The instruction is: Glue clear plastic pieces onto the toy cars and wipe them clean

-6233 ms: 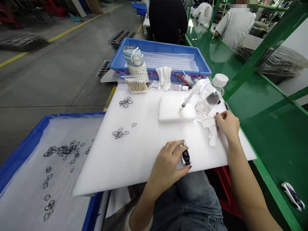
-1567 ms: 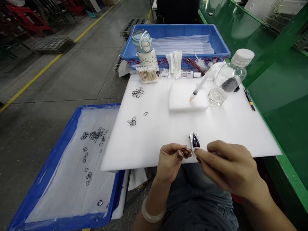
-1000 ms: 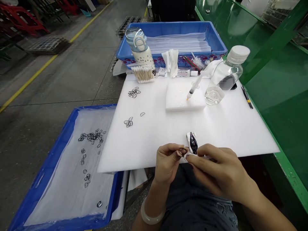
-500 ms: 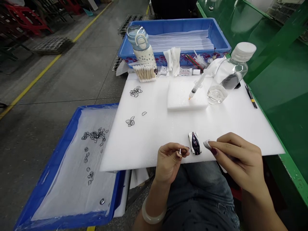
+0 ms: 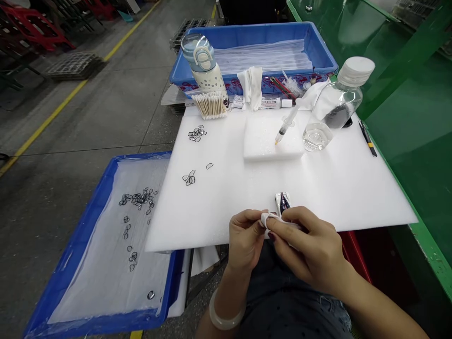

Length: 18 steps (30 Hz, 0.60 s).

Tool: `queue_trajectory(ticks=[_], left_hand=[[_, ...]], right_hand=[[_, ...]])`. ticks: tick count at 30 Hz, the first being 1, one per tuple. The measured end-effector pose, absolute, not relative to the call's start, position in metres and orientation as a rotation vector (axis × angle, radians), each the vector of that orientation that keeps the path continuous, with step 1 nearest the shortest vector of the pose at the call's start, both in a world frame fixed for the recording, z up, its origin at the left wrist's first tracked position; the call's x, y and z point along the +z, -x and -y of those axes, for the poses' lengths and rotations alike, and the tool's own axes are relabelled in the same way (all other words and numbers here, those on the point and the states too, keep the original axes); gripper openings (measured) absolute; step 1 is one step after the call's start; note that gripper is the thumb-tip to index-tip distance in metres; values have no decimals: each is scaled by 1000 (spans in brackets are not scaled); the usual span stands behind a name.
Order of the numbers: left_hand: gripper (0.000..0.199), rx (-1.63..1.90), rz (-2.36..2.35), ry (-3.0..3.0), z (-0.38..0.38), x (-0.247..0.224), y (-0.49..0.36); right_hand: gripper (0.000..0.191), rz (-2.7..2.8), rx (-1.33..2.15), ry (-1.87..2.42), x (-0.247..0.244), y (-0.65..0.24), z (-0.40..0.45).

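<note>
Near the toy car point(image 5: 283, 202), the right hand point(image 5: 310, 245) pinches cloth point(image 5: 264, 218) against the left hand point(image 5: 245, 241) — whose grip I can't tell.

"Where is room opening for the right hand point(image 5: 310, 245)?"
"Rightward: bare white board point(image 5: 367, 193) is stretching on the near side of the clear bottle point(image 5: 337, 108)."
"What is blocking straight ahead?"
"The toy car point(image 5: 282, 202) is sitting just beyond; farther back, the foam block point(image 5: 261, 141) and leaning syringe point(image 5: 285, 124) are obstructing."
</note>
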<state>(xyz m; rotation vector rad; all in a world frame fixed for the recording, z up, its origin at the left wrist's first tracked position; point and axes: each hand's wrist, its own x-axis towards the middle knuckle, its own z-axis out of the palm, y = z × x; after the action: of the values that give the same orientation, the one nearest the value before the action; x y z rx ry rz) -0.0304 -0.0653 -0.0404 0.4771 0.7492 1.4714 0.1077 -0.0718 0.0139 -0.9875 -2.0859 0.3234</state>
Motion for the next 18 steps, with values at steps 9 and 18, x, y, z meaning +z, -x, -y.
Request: queue_trajectory(ticks=[9,18], left_hand=[[20,1535,-836,-500,69,-40,24],[25,1523,-802,-509,64,-40,31]], right_hand=[[20,2518,-206,1050,44,-109,73],[13,1661,344,1418,48,-179,61]])
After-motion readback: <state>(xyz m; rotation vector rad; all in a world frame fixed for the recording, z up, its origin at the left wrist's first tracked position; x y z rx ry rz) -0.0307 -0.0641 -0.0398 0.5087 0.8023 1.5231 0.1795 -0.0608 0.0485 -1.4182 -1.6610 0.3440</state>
